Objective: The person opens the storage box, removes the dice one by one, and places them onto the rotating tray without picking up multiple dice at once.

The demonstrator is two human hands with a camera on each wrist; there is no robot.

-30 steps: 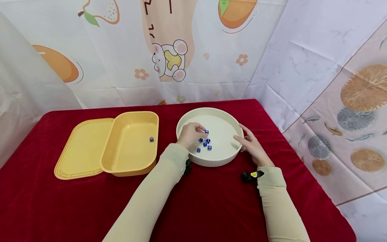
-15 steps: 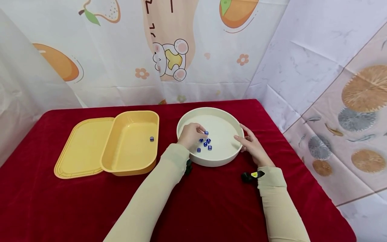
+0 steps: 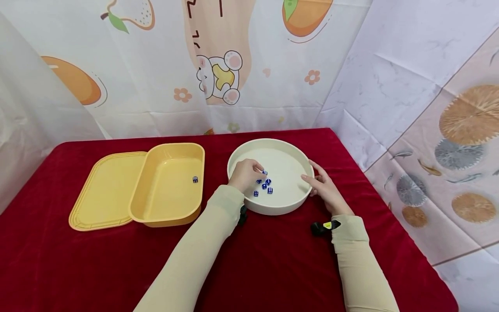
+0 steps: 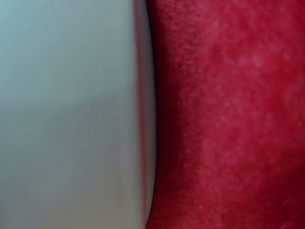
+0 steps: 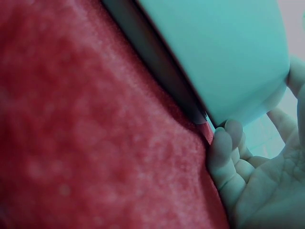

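A round white tray [image 3: 284, 173] stands on the table, with several small blue dice [image 3: 270, 190] lying in its left part. My left hand [image 3: 244, 174] reaches over the tray's left wall and pinches one blue die [image 3: 264, 173] between thumb and fingertips, just above the others. My right hand [image 3: 326, 189] holds the tray's right side, thumb over the rim and fingers outside; the right wrist view shows its fingers [image 5: 221, 145] against the tray's lower edge. The left wrist view shows only the tray's outer wall [image 4: 71, 114] and red cloth, with the hand out of sight.
Left of the tray stands a yellow rectangular box [image 3: 167, 190] with one blue die [image 3: 195, 179] inside. Its box wall overlaps a flat yellow lid [image 3: 107, 190] farther left. Red cloth [image 3: 273, 260] covers the table, and a printed curtain [image 3: 156, 95] hangs behind.
The die at my left fingertips has shifted slightly down and left, closer in to the hand. My right hand and the tray have stayed in place.
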